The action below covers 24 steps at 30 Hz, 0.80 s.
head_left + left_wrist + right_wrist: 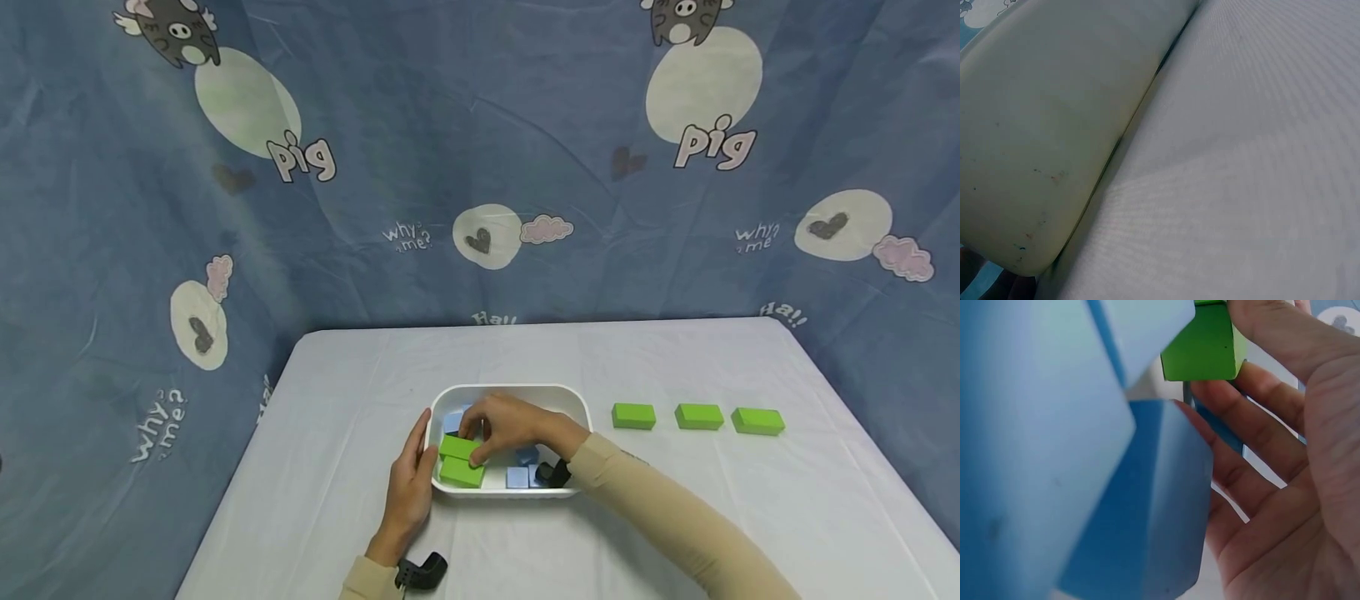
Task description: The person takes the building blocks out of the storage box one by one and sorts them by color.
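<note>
Pinching, judging by the head and right wrist views, the farther green block [454, 447] between thumb and fingers of the right hand [508, 421], reaching in from the right; resting the left hand [409, 492], fingers straight, along the outer left wall of the white tray [561, 402]. Nearer to that block: the right hand, in contact, with the left parted from it by the tray wall. Placed at the tray's left end, leftward of the right knuckles, long axis roughly left to right; close on the near side, touching or not hard to tell, the nearer green block [461, 473]. Also inside: blue blocks [517, 477], partly hidden. Farther right, spaced in a row on the tabletop [337, 417]: three more green blocks [699, 417]. Behind, readable on the blue fabric [420, 100]: "pig", "why me?", "Ha!!".
</note>
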### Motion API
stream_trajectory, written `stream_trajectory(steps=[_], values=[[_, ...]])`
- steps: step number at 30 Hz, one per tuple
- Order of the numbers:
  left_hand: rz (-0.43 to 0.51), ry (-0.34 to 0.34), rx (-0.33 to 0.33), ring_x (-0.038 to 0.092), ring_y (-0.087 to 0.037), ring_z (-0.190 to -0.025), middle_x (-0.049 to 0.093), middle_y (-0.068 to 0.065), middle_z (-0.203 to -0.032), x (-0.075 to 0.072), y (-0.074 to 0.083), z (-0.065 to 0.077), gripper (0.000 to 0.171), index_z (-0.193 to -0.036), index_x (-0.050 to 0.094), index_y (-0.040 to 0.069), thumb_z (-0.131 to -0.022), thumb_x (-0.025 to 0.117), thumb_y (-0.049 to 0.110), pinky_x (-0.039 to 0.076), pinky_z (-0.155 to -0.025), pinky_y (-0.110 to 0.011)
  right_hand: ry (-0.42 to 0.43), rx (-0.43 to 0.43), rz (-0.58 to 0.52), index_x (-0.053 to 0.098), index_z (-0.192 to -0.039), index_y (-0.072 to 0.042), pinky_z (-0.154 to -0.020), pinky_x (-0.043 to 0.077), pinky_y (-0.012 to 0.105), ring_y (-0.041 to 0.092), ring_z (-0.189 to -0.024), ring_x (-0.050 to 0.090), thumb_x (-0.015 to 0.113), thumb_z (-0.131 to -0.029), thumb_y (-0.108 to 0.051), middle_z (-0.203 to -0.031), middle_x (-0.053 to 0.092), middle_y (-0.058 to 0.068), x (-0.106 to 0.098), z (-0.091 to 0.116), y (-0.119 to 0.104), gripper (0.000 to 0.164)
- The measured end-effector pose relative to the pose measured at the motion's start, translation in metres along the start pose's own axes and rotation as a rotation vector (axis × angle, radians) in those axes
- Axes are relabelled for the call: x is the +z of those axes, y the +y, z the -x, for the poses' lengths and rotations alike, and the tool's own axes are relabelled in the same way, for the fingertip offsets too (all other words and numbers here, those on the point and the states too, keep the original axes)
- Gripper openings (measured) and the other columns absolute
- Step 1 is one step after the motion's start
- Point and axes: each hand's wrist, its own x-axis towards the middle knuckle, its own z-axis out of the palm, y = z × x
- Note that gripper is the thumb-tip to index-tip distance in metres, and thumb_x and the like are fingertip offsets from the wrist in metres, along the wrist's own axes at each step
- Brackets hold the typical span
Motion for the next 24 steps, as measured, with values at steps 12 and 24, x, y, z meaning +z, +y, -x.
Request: stream_trajectory(steps=[12, 24], values=[[0.018, -0.016, -0.023, 0.029, -0.021, -0.148, 0.033, -0.008, -0.163, 0.0008, 0.0025, 0.0006, 0.053, -0.161, 0.031, 0.01, -0.109, 0.044, 0.009, 0.022, -0.113, -0.01, 0.001, 0.002, -0.049, 0.076, -0.104, -0.013, -0.074, 0.056, 0.018, 0.007, -0.086, 0.068, 0.092, -0.077, -0.02, -0.092, 0.07, -0.013, 0.0011, -0.0009, 0.0003, 0.032], [0.037, -0.004, -0.001, 0.029, -0.021, -0.148, 0.034, -0.008, -0.163, 0.0008, 0.0024, 0.0017, 0.054, -0.16, 0.033, 0.012, -0.108, 0.045, 0.007, 0.023, -0.114, -0.012, -0.016, 0.005, -0.004, 0.077, -0.109, -0.011, -0.067, 0.055, 0.018, 0.002, -0.073, 0.063, 0.084, -0.079, -0.008, -0.093, 0.071, -0.011, -0.0002, 0.0001, 0.001, 0.031]])
